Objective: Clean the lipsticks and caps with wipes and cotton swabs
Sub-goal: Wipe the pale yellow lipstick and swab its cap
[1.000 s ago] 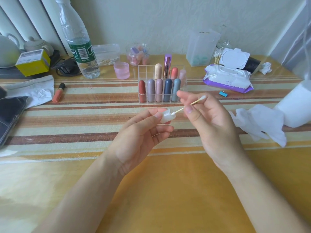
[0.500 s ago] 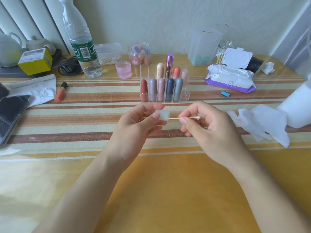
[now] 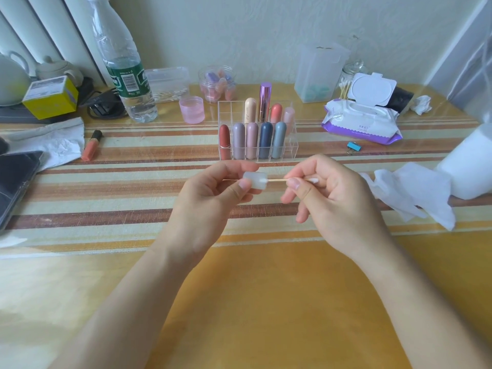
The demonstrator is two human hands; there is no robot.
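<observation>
In front of the clear plastic lipstick rack (image 3: 291, 151), the left hand (image 3: 207, 198) pinches a small frosted cap (image 3: 255, 180); the right hand (image 3: 332, 198) pinches a wooden cotton swab (image 3: 277, 180) poked inside. It is cap cleaning; next, likely gentle twisting.

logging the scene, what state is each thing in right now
translucent cap: held by left hand, cotton swab tip inside
cotton swab: pinched by right hand, level
wipes pack: lid flipped open
lip gloss: lying on its side, capped
water bottle: upright, nearly empty
loose wipe: spread out, rumpled
</observation>
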